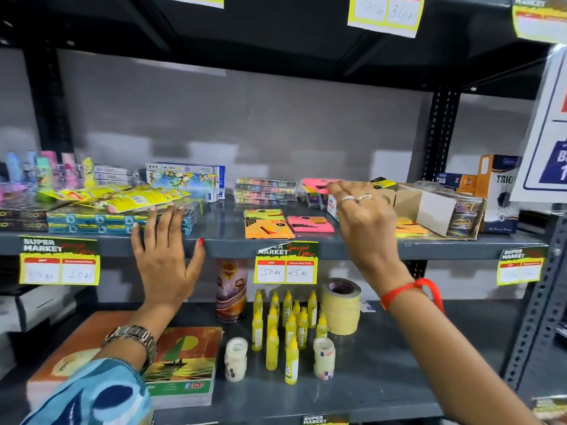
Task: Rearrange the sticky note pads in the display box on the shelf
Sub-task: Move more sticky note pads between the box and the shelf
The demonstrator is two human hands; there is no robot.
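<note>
**A:** Why is the left hand sitting like that, spread flat at the shelf edge?

**B:** It looks to be bracing. The fingers are splayed wide, holding nothing, with the tips reaching over the flat blue boxes at the front. I'd guess it is steadying the person while the other arm is stretching in.

**A:** And the right hand?

**B:** It is reaching toward the back, fingertips at a bright pink sticky note pad that seems to be standing up in the display box. I cannot tell whether it is pinching the pad or only touching it; the fingers are loosely bent and the pad is blurred.

**A:** Where are the other pads lying?

**B:** Two are lying flat on the shelf just in front of the box: an orange pad and a pink pad, side by side, touching. More yellow-orange pads are peeking out behind the right wrist, beside an open cardboard tray.

**A:** How are they going to handle?

**B:** They are thin, square and glossy, probably shrink-wrapped, so likely slippery when stacked. The shelf is smooth grey painted metal.
</note>
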